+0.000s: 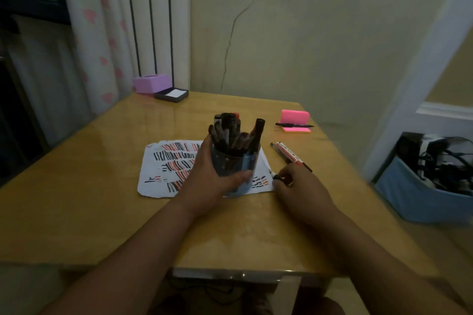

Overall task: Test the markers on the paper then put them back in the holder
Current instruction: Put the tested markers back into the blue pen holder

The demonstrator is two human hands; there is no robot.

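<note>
A blue cylindrical holder (244, 163) stands on the white paper (163, 161) and is full of several dark markers (231, 133). My left hand (207, 181) wraps around the holder from the left, thumb across its front. The paper carries many black and red test strokes. My right hand (297, 189) rests on the table at the paper's right edge, fingers closed on a black marker (277, 178) whose tip lies by the paper corner. Two more markers (289, 155), one with a red and white barrel, lie on the table just beyond my right hand.
The wooden table (102, 199) holds a pink sticky-note pad (295, 120) with a black pen (294, 125) across it at the back right. A purple box (151, 83) and a dark tray (171, 94) sit at the far left corner. A blue bin (419, 194) with cables stands on the floor to the right.
</note>
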